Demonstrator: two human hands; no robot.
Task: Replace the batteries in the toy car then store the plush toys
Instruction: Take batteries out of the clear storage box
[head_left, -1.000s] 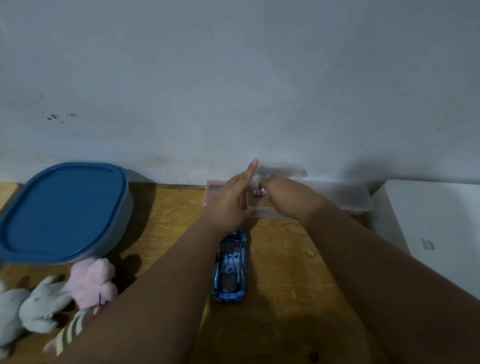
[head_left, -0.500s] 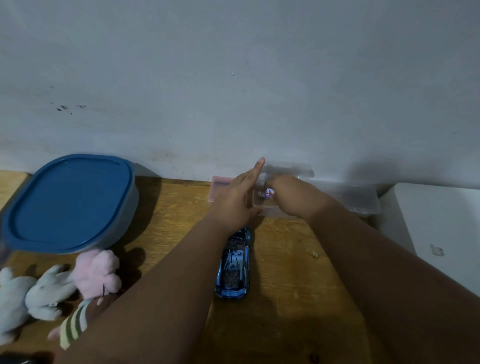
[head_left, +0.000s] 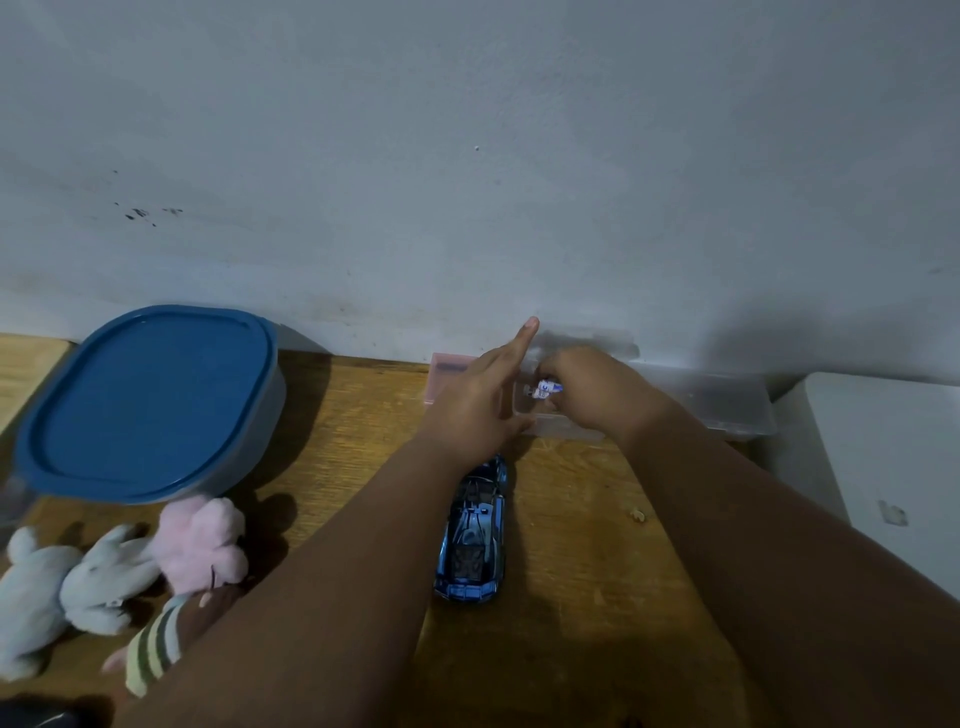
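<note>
Pinching 1 battery, R hand still hovers over clear box; L hand stays flat against its edge.

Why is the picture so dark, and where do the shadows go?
Head view: the light is dim, so the toy car looks murky; the blue-lidded tub throws a dark shadow rightward on the table; the right hand, pinching a battery, shadows the wall behind.

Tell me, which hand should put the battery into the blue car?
Probably the right hand: it pinches the battery over the clear box. The left hand is open, fingers straight, so it could steady the toy car just below it.
</note>
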